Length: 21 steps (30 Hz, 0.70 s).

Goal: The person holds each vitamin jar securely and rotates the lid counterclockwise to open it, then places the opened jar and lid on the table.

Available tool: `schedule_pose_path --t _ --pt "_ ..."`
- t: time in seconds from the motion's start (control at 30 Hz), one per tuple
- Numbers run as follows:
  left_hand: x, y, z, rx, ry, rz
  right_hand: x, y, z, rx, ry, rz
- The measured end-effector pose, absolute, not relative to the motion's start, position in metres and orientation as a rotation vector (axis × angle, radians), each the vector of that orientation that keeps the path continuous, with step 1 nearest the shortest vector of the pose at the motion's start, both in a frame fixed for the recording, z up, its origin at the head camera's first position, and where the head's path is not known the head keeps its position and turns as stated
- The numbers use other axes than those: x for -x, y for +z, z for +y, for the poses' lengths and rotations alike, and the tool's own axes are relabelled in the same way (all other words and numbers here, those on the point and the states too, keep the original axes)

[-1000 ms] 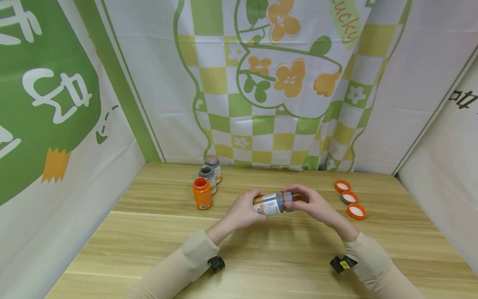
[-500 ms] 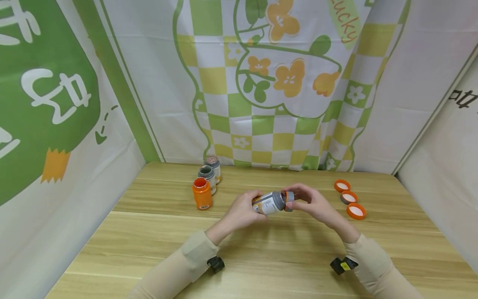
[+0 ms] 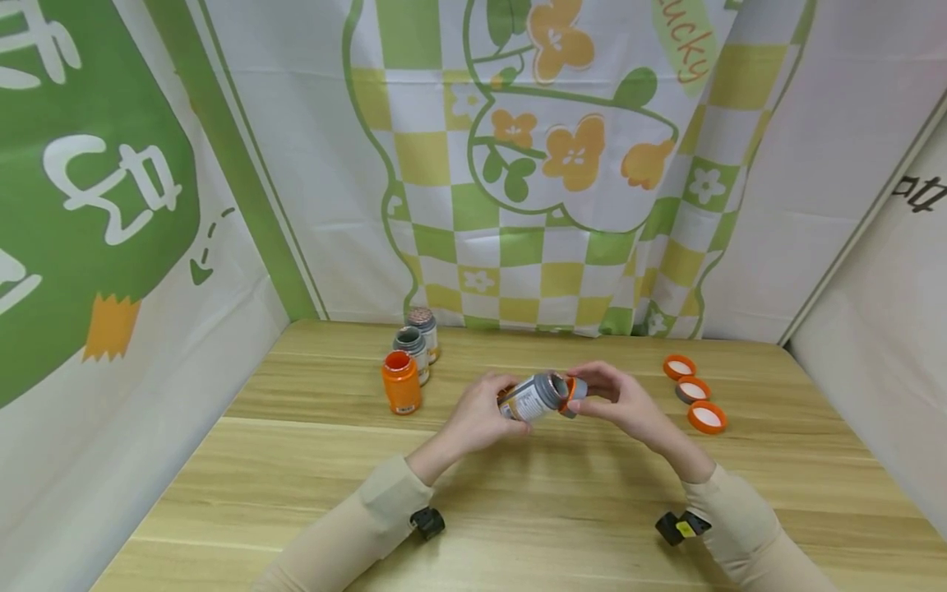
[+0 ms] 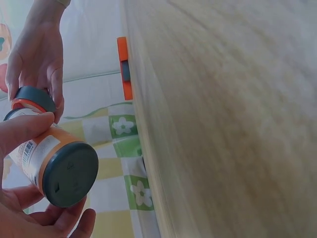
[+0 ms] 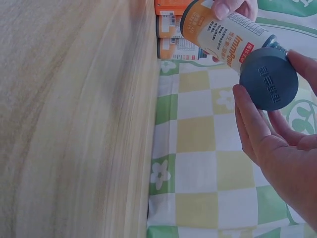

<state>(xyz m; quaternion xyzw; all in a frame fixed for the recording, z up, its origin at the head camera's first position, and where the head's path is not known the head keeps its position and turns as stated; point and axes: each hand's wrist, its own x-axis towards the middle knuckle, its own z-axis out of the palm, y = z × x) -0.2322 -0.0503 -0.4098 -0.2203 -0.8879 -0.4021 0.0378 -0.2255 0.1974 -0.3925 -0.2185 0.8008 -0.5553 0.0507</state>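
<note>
My left hand (image 3: pixel 476 415) grips a grey, white and orange supplement bottle (image 3: pixel 531 399) around its body and base. The bottle leans toward the right, and its dark grey mouth shows in the head view. My right hand (image 3: pixel 620 404) pinches a grey cap (image 3: pixel 579 391) with an orange inner ring just beside that mouth. In the left wrist view, the grey base of the bottle (image 4: pixel 70 173) faces the camera. From the right wrist, the top of the cap (image 5: pixel 269 79) shows raised lettering, and it covers part of the bottle's neck.
At the back left of the wooden table (image 3: pixel 311 469) an orange bottle (image 3: pixel 402 386), a grey-necked bottle (image 3: pixel 414 352) and another with a speckled top (image 3: pixel 424 333) stand uncapped in a row. Three caps (image 3: pixel 692 390) lie inside up on the right. A patterned curtain (image 3: pixel 533 271) hangs behind.
The cap has come off the bottle's neck and moved slightly right. The bottle's mouth has turned up and toward the camera, and its opening now shows.
</note>
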Motion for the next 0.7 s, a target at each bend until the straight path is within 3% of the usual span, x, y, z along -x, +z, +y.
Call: schedule_pose_path --t 0.7 --pt "0.235 -0.41 -0.06 0.646 -1.268 -2.721 0.226 -0.404 0.207 0.691 -1.73 2.403"
